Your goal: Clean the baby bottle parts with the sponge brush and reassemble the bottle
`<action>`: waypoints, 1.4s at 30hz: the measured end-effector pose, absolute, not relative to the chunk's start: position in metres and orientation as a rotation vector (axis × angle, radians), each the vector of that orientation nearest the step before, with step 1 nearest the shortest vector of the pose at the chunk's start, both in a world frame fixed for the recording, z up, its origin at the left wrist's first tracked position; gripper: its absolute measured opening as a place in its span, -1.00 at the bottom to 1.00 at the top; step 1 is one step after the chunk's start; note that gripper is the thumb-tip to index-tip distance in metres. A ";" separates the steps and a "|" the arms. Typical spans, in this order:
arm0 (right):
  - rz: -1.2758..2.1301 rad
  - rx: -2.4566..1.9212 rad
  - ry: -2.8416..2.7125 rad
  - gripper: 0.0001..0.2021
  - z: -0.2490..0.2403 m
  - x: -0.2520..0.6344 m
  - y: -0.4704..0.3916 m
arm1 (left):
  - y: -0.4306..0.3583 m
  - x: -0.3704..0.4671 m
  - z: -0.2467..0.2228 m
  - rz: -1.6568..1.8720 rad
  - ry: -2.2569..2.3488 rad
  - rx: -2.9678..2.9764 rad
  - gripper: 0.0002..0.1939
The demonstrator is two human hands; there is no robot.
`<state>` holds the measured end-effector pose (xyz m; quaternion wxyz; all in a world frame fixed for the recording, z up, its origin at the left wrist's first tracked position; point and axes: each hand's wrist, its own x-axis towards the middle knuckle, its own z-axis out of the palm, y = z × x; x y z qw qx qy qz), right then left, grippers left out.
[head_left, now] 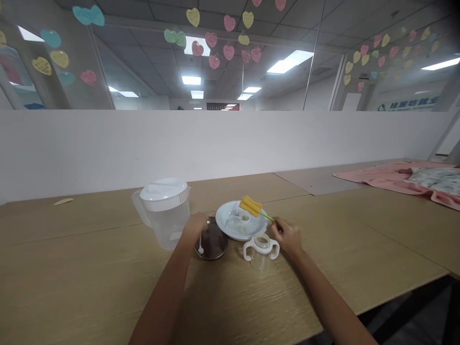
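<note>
My right hand is closed around the thin green handle of a sponge brush. Its yellow sponge head is over a white bowl, in which a clear part with a ring-shaped opening lies. Just left of that hand stands a clear bottle with white handles, its top uncovered. My left hand has its fingers curled down over a dark brown dish; what they grip is hidden. A thin white straw with a round end lies in the dish below that hand.
A translucent lidded pitcher stands left of my left hand. A pink cloth with a patterned cloth on it lies at the far right. A small pale flat piece is at the back left. A white partition rises behind the table.
</note>
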<state>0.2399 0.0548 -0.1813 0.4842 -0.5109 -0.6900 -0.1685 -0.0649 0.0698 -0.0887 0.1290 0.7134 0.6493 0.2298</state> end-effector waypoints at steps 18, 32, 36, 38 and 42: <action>-0.386 -1.272 -1.655 -0.72 -0.180 0.240 0.057 | 0.071 0.007 -0.107 0.622 1.335 2.459 -0.79; -0.378 -1.252 -1.683 -0.73 -0.179 0.239 0.055 | 0.060 0.000 -0.074 0.806 1.451 2.505 -0.65; -0.419 -1.135 -1.712 -0.75 -0.176 0.237 0.052 | 0.048 -0.001 -0.049 0.974 1.367 2.531 -0.40; -0.479 -1.028 -1.719 -0.77 -0.175 0.236 0.051 | 0.039 0.003 -0.040 1.001 1.329 2.515 -0.37; -0.652 -0.845 -1.767 -0.73 -0.174 0.236 0.049 | 0.028 0.016 -0.036 0.909 1.304 2.464 -0.59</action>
